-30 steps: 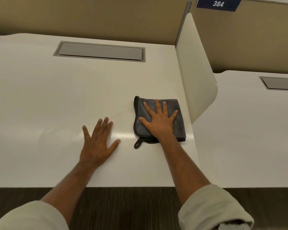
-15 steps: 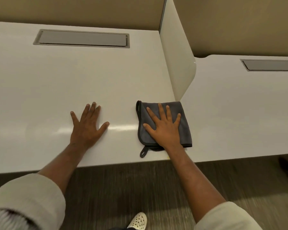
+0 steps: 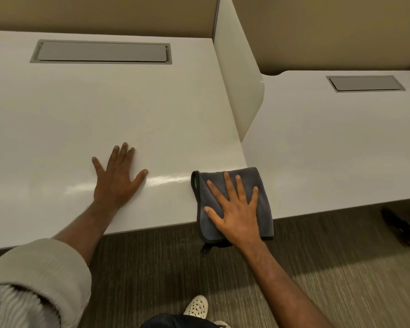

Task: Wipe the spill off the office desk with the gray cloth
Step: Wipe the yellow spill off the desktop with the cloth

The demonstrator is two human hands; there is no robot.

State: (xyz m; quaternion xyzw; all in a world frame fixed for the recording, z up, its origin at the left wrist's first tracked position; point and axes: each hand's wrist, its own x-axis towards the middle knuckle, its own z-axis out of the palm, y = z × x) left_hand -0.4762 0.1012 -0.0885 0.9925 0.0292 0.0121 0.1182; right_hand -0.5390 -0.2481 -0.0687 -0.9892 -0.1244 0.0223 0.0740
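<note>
The gray cloth (image 3: 262, 185), folded with a dark hem and a small loop, lies at the front right corner of the white office desk (image 3: 104, 110), and its near part hangs past the desk's front edge. My right hand (image 3: 234, 209) presses flat on top of it with fingers spread. My left hand (image 3: 116, 181) rests flat on the desk to the left, holding nothing. A glossy streak (image 3: 166, 179) shines between the two hands; I cannot tell whether it is liquid or reflected light.
An upright white divider (image 3: 239, 74) bounds the desk on the right, with a neighbouring desk (image 3: 329, 143) beyond it. A gray cable hatch (image 3: 102, 52) sits flush at the back. Carpet and my white shoe (image 3: 197, 306) lie below the front edge.
My right hand has dragged the cloth toward me, from beside the divider to the front edge, where it now overhangs. The left hand has stayed flat on the desk. The view has tilted down.
</note>
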